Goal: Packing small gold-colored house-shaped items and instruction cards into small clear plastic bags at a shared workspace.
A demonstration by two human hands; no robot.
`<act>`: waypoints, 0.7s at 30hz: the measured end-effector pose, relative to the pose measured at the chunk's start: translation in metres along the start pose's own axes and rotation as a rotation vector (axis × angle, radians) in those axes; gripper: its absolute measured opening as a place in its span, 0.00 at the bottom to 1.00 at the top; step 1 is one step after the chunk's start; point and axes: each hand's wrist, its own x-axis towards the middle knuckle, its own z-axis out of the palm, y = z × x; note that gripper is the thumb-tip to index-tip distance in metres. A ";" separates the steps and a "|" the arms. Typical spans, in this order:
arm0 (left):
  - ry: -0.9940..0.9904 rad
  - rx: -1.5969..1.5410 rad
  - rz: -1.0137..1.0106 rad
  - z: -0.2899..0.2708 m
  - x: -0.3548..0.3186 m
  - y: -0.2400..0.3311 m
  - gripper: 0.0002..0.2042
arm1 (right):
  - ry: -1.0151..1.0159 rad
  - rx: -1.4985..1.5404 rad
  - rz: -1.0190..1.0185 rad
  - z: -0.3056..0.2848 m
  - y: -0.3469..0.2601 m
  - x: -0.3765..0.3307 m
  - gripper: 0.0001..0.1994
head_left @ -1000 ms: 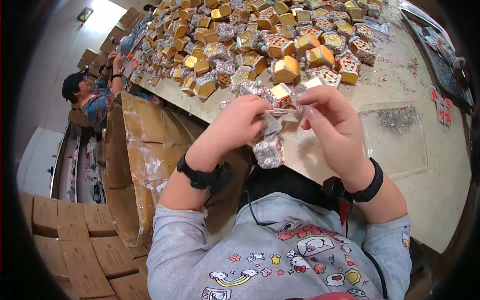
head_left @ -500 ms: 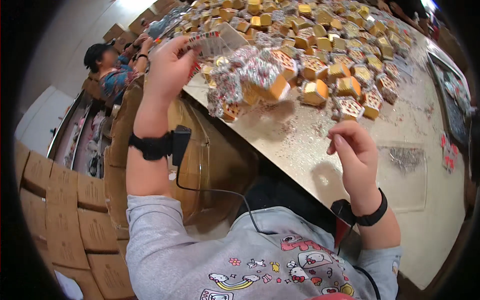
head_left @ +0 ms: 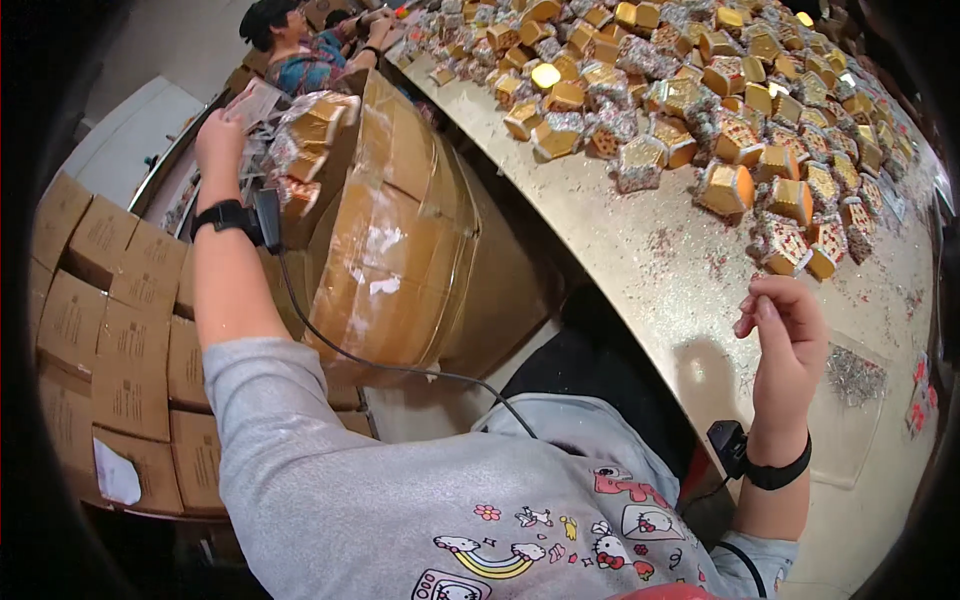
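Note:
My left hand (head_left: 222, 130) is stretched out to the left over an open cardboard carton (head_left: 385, 230) and grips a small clear-wrapped packet (head_left: 258, 100) just above the wrapped gold boxes (head_left: 310, 125) lying in it. My right hand (head_left: 785, 335) hovers over the near edge of the glitter-strewn table (head_left: 640, 260), fingers loosely curled and holding nothing. A heap of small gold and red-patterned boxes (head_left: 700, 100) covers the table beyond it.
Stacked sealed cartons (head_left: 110, 330) stand at my left. Another person (head_left: 295, 45) works at the far end of the table. A clear tray with silver scraps (head_left: 855, 375) lies at the right near my wrist. Cables run from both wristbands.
My left hand has swung from the table out left to the open carton with the packet. My right hand stays near the table edge, and the view has turned left.

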 end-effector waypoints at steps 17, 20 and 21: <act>-0.594 0.147 -0.360 0.050 -0.016 -0.148 0.34 | -0.037 -0.078 0.035 -0.001 0.003 -0.002 0.06; -0.482 0.254 -0.206 0.058 -0.010 -0.113 0.37 | -0.051 -0.076 0.031 0.000 -0.001 -0.001 0.06; -0.451 0.134 -0.157 0.071 0.005 -0.110 0.39 | -0.061 -0.068 0.036 0.001 -0.003 0.000 0.06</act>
